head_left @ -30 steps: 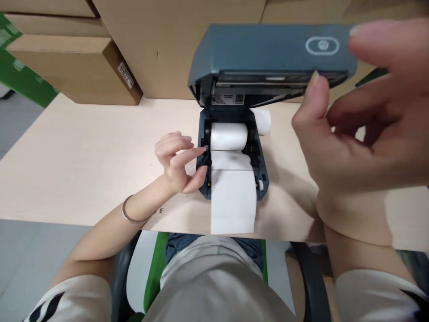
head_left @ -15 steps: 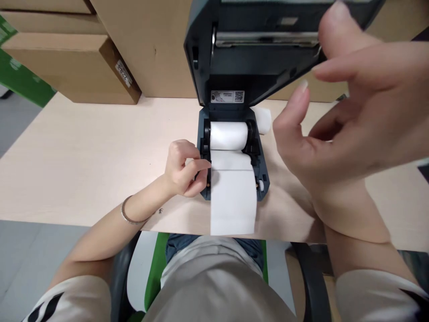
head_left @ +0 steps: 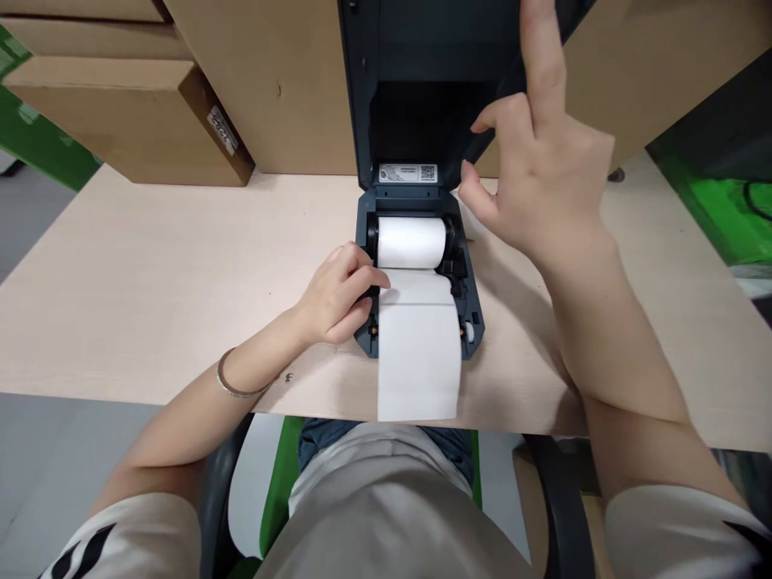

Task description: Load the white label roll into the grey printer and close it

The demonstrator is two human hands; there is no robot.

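A dark blue label printer (head_left: pixel 472 310) sits on the pale wooden table (head_left: pixel 150 273) with its lid (head_left: pixel 422 72) swung fully upright. Inside lies a white paper roll (head_left: pixel 411 241), and a white paper strip (head_left: pixel 417 354) runs out over the table's front edge. My left hand (head_left: pixel 338 297) rests against the printer's left side, fingers curled, with the fingertips pressed on the strip's left edge just below the roll. My right hand (head_left: pixel 536 177) is raised beside the lid, index finger stretched up along the lid's right edge and the other fingers loosely apart.
Cardboard boxes (head_left: pixel 138 112) stand along the back of the table, behind and left of the printer. Green floor and a dark object (head_left: pixel 717 185) show at the right. A bracelet (head_left: pixel 232 386) circles my left wrist. My lap and chair are below the table edge.
The lid has swung from nearly horizontal to fully upright. My right hand moved away from the camera toward the lid. My left hand closed in onto the paper's left edge.
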